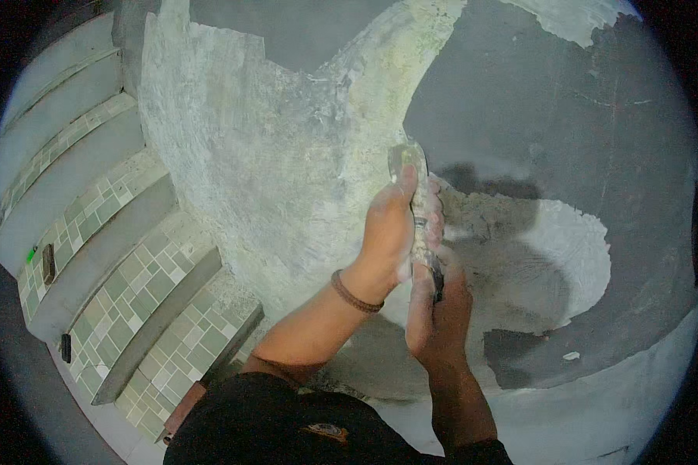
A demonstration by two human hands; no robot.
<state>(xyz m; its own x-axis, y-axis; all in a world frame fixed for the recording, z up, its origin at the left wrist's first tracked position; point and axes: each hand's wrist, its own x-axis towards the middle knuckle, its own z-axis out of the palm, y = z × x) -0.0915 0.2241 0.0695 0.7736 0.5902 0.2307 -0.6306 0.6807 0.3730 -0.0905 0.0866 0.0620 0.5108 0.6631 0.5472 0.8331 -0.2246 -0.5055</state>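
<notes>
A putty knife (420, 242), or a scraper much like it, is held upright between my two hands in front of the wall. Its blade (404, 155) points up, smeared with pale residue. My left hand (390, 223) grips the upper part, thumb laid along the blade and fingers behind it. Lower down, my right hand (440, 306) is closed around the dark handle end. The wall (264, 139) behind has a broad rough whitish patch next to dark grey paint (551, 101). I cannot tell whether the blade touches the wall.
Tiled steps (136, 291) climb along the left, with small dark objects (66, 348) on them. A reddish-brown block (184, 407) lies by the lowest step. Right of my hands, another pale bare patch (574, 248) curves through the grey paint. My shadow falls across it.
</notes>
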